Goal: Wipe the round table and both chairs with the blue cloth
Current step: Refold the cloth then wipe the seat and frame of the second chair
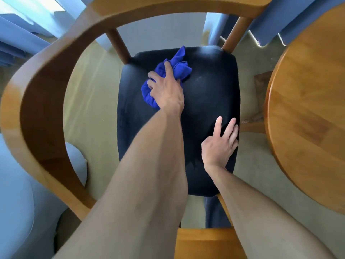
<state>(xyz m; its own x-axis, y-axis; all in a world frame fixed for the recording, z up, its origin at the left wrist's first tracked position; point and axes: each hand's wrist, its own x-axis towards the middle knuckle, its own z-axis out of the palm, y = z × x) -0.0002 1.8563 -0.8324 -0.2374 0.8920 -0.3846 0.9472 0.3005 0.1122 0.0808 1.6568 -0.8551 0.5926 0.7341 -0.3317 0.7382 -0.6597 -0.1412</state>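
Left hand (pixel 166 88) grips the bunched blue cloth (pixel 168 75), fingers curled over it, pressing it down onto the black seat (pixel 209 86) of the chair (pixel 46 86). Cloth bulges out ahead of the fingers and to the outer side of the palm; one tail points away toward the seat's far edge.

Right hand (pixel 220 143) lies nearer the person, to the right of the grip, fingers straight and spread, flat on the seat by its right edge. Holds nothing.

Curved wooden armrest and back rail ring the seat on the left and beyond the cloth. Round table (pixel 308 118), wooden top, stands further right of the resting hand, apart from the seat. Blue curtains (pixel 291 19) hang beyond the chair.
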